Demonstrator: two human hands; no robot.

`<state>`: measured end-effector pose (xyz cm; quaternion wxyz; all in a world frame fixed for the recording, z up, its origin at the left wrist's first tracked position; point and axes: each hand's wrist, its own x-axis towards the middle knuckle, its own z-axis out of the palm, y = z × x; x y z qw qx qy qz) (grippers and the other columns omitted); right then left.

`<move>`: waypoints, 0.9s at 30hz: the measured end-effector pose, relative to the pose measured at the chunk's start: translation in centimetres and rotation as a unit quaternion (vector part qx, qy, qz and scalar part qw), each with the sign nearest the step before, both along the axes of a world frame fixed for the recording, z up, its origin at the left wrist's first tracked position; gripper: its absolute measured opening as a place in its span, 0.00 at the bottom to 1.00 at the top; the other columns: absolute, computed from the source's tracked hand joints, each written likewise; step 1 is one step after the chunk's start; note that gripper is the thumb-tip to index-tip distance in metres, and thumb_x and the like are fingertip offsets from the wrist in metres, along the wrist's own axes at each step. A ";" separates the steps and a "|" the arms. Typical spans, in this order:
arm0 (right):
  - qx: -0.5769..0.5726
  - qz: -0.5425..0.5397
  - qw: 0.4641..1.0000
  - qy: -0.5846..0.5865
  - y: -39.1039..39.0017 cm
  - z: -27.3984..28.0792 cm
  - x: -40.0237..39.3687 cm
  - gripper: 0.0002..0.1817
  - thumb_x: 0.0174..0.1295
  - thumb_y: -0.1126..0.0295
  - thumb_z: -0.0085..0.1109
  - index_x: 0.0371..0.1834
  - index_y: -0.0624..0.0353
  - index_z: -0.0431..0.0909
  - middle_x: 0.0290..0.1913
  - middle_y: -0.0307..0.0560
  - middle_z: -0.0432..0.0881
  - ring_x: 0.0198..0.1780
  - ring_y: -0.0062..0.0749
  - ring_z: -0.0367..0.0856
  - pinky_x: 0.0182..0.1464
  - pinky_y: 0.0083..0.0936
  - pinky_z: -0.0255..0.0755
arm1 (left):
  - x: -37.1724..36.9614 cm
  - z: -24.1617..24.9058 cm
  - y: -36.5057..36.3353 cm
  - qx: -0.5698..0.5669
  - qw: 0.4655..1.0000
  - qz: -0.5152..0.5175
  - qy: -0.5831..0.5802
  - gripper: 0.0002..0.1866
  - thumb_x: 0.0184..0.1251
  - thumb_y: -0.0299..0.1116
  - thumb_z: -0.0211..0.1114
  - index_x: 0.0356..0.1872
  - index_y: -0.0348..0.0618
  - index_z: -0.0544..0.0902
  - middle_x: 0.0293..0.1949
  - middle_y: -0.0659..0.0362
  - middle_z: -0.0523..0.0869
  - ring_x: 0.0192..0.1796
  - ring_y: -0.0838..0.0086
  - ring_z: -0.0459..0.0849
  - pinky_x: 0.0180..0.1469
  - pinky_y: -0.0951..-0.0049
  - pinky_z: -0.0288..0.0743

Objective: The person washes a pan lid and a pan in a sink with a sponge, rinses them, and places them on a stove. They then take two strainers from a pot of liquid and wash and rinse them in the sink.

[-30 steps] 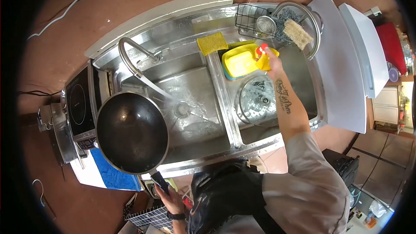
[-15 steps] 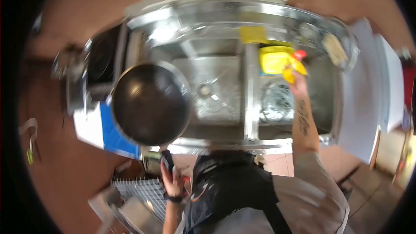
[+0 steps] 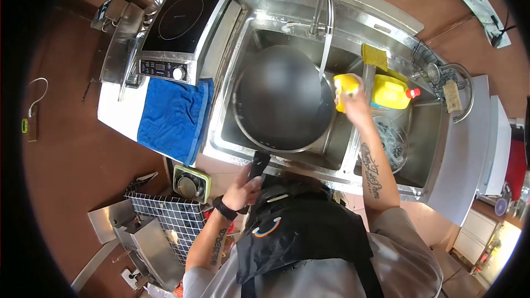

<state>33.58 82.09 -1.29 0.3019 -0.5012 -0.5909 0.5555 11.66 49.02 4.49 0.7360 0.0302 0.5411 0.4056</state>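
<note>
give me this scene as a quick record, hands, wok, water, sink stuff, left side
left hand: gripping the handle of the wok
right hand: holding a yellow item, blurred, exact type unclear
wok: over the left basin, handle toward the person
faucet: running, stream at the wok's far right edge
right basin: yellow bottle with red cap toward the right
left side: induction cooktop, blue cloth

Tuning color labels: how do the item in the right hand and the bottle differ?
The item is gripped in the right hand; the bottle is unheld. The bottle shows a red cap; the item shows none. The item is nearer the wok than the bottle is. Both are yellow.
</note>
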 end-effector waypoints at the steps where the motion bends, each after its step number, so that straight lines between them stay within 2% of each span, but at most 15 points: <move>1: 0.133 0.093 0.979 -0.121 -1.0 1.5 -0.6 0.29 0.60 0.72 0.57 0.65 0.54 0.59 0.39 0.58 0.83 0.38 0.47 0.87 0.43 0.38 0.80 | 0.1 0.2 0.1 -0.012 1.000 0.001 -0.009 0.35 0.77 0.32 0.54 0.78 0.53 0.45 0.25 0.68 0.63 0.21 0.84 0.59 0.22 0.81 0.55; 3: 0.088 0.236 0.916 -0.312 -3.2 3.6 -3.2 0.32 0.59 0.68 0.59 0.67 0.55 0.59 0.52 0.64 0.81 0.46 0.56 0.85 0.50 0.42 0.79 | 0.0 0.5 0.1 -0.023 1.000 0.000 -0.020 0.33 0.78 0.32 0.53 0.78 0.54 0.48 0.25 0.68 0.61 0.21 0.84 0.58 0.22 0.82 0.53; 6: 0.298 0.398 0.772 -0.396 -8.0 -0.1 -6.8 0.28 0.65 0.54 0.59 0.63 0.61 0.71 0.63 0.58 0.74 0.66 0.52 0.70 0.67 0.45 0.64 | -0.5 0.9 -0.7 -0.027 0.999 -0.019 -0.026 0.35 0.78 0.33 0.53 0.79 0.55 0.45 0.25 0.67 0.62 0.22 0.83 0.59 0.23 0.81 0.55; 8: 0.342 0.491 0.742 -0.302 -10.3 -4.2 -5.9 0.22 0.67 0.56 0.55 0.55 0.62 0.78 0.59 0.57 0.76 0.61 0.52 0.74 0.67 0.48 0.63 | -0.9 1.6 -1.4 -0.041 0.999 -0.003 -0.030 0.37 0.78 0.33 0.53 0.79 0.56 0.42 0.25 0.67 0.62 0.22 0.83 0.59 0.23 0.81 0.56; 10: 0.335 0.569 0.643 -0.387 -8.2 -4.8 -8.0 0.17 0.68 0.60 0.52 0.46 0.63 0.81 0.54 0.56 0.76 0.59 0.50 0.75 0.64 0.45 0.68 | -1.9 1.5 -1.9 -0.021 0.999 0.001 -0.041 0.42 0.78 0.33 0.54 0.79 0.55 0.34 0.25 0.67 0.63 0.22 0.83 0.61 0.22 0.79 0.59; 11: 0.337 0.478 0.725 -0.363 -7.4 -9.4 -8.6 0.15 0.67 0.64 0.51 0.45 0.65 0.79 0.50 0.57 0.75 0.56 0.49 0.76 0.59 0.42 0.72 | -2.3 2.2 -1.8 -0.027 0.999 -0.003 -0.032 0.41 0.78 0.33 0.53 0.79 0.56 0.36 0.25 0.67 0.63 0.23 0.83 0.61 0.22 0.79 0.60; 13: 0.272 0.379 0.802 -0.373 -5.0 -9.3 -12.6 0.12 0.65 0.70 0.55 0.48 0.64 0.74 0.48 0.60 0.74 0.53 0.54 0.79 0.55 0.44 0.76 | -3.3 2.8 -1.3 -0.026 1.000 -0.004 -0.014 0.39 0.78 0.33 0.53 0.79 0.57 0.37 0.25 0.67 0.63 0.23 0.83 0.61 0.23 0.79 0.60; 15: 0.196 0.226 0.916 -0.267 -4.6 -10.2 -19.1 0.21 0.63 0.66 0.63 0.54 0.60 0.69 0.52 0.64 0.76 0.54 0.60 0.78 0.54 0.45 0.76 | -3.8 3.1 -1.6 -0.028 0.999 -0.022 -0.025 0.35 0.78 0.32 0.52 0.78 0.56 0.43 0.25 0.67 0.63 0.21 0.84 0.61 0.21 0.79 0.61; 17: 0.087 0.156 0.969 -0.171 -6.5 -10.9 -25.6 0.25 0.59 0.61 0.68 0.54 0.59 0.69 0.49 0.63 0.81 0.52 0.58 0.80 0.55 0.44 0.74 | -4.7 3.0 -0.7 -0.026 0.999 -0.026 -0.016 0.35 0.78 0.32 0.52 0.78 0.56 0.43 0.25 0.67 0.64 0.20 0.84 0.61 0.20 0.79 0.61; 20: 0.047 0.346 0.927 -0.134 -10.3 -8.4 -26.1 0.21 0.57 0.61 0.65 0.51 0.58 0.76 0.51 0.62 0.82 0.53 0.58 0.80 0.56 0.41 0.74 | -6.5 1.4 0.4 -0.003 0.999 -0.042 -0.007 0.36 0.78 0.32 0.51 0.78 0.52 0.41 0.25 0.65 0.66 0.18 0.83 0.63 0.17 0.79 0.63; 23: 0.177 0.399 0.845 -0.309 -10.5 -7.3 -21.8 0.23 0.58 0.58 0.60 0.54 0.58 0.79 0.49 0.62 0.84 0.51 0.58 0.82 0.58 0.45 0.73 | -7.6 -0.1 0.6 0.023 0.994 -0.077 0.069 0.32 0.77 0.33 0.53 0.75 0.52 0.48 0.25 0.65 0.66 0.19 0.83 0.64 0.18 0.78 0.63; 24: -0.017 0.389 0.885 -0.256 -9.4 -7.1 -21.2 0.23 0.60 0.57 0.58 0.55 0.59 0.79 0.50 0.60 0.84 0.57 0.56 0.79 0.63 0.44 0.69 | -7.6 -0.4 0.6 0.023 0.995 -0.077 0.064 0.32 0.77 0.33 0.53 0.75 0.52 0.48 0.25 0.65 0.66 0.19 0.83 0.64 0.18 0.78 0.63; 25: -0.064 0.360 0.903 -0.228 -10.1 -8.3 -21.0 0.23 0.60 0.58 0.58 0.56 0.59 0.78 0.54 0.62 0.82 0.61 0.54 0.77 0.64 0.43 0.68 | -7.4 -0.7 1.0 0.022 0.991 -0.098 0.091 0.33 0.77 0.33 0.53 0.76 0.51 0.47 0.24 0.66 0.66 0.18 0.82 0.64 0.18 0.77 0.63; 26: -0.107 0.328 0.918 -0.198 -10.9 -9.1 -21.2 0.24 0.61 0.58 0.57 0.57 0.59 0.77 0.58 0.63 0.80 0.65 0.53 0.74 0.64 0.41 0.67 | -7.5 -1.0 1.6 0.024 0.985 -0.119 0.120 0.34 0.77 0.32 0.53 0.76 0.50 0.45 0.23 0.66 0.66 0.18 0.82 0.65 0.17 0.77 0.64; 27: -0.004 0.319 0.938 -0.140 -12.2 -8.5 -21.4 0.19 0.65 0.60 0.55 0.52 0.62 0.75 0.55 0.62 0.77 0.59 0.52 0.75 0.61 0.41 0.69 | -7.6 -1.2 2.2 0.023 0.980 -0.143 0.134 0.37 0.76 0.33 0.53 0.77 0.43 0.42 0.21 0.65 0.69 0.17 0.80 0.68 0.18 0.75 0.66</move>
